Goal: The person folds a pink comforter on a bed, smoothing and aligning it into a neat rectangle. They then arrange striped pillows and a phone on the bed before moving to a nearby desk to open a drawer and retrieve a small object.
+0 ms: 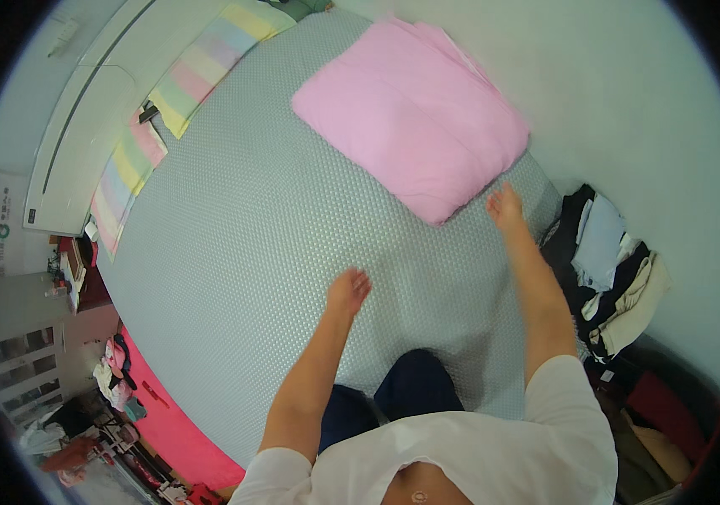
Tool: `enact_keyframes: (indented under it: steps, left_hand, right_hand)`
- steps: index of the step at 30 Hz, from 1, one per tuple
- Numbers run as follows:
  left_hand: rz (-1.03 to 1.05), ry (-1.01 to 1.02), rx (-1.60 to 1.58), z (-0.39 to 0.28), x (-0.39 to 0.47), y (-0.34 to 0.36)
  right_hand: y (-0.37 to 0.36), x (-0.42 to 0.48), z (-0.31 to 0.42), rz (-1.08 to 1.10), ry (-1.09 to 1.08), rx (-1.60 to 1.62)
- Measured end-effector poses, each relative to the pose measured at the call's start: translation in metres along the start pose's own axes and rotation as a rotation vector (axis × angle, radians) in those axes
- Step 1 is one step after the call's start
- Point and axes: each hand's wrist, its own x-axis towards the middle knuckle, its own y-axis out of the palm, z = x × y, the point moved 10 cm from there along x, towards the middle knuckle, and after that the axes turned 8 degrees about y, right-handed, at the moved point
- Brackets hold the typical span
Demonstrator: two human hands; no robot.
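A folded pink quilt [410, 120] lies at the far right of a bed with a grey-green textured mat [234, 221]. My right hand [505, 206] is raised just beside the quilt's near right corner, fingers slightly bent and holding nothing; I cannot tell if it touches the quilt. Over the middle of the mat is my left hand [348, 291], empty, its fingers loosely bent and a little apart. My knees in dark trousers [420, 385] rest at the near part of the mat.
Striped pastel pillows [208, 69] lie along the white headboard [82, 120], with a small dark object [148, 114] between them. Stacked clothes [600, 246] sit at the right by the wall. A pink-red panel [177, 410] runs along the bed's left side, near clothes and a cluttered rack.
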Motion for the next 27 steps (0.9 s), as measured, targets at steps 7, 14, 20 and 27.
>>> enact_keyframes:
  steps: [7,14,20,27]
  left_hand:
    - [-0.35,-0.298,0.114,0.1,-0.085,-0.184]
    - [-0.166,-0.161,0.142,0.072,-0.057,-0.173]
    - [-0.118,-0.042,0.163,0.043,-0.025,-0.139]
    - [-0.14,-0.186,0.174,0.048,0.01,-0.157]
  right_hand:
    - [-0.001,-0.027,-0.101,0.106,0.134,-0.14]
    - [0.105,-0.039,-0.074,0.502,0.043,0.152]
    - [0.023,-0.09,-0.145,-0.154,-0.789,-0.837]
    - [0.073,-0.213,-0.283,0.641,-1.155,-1.482]
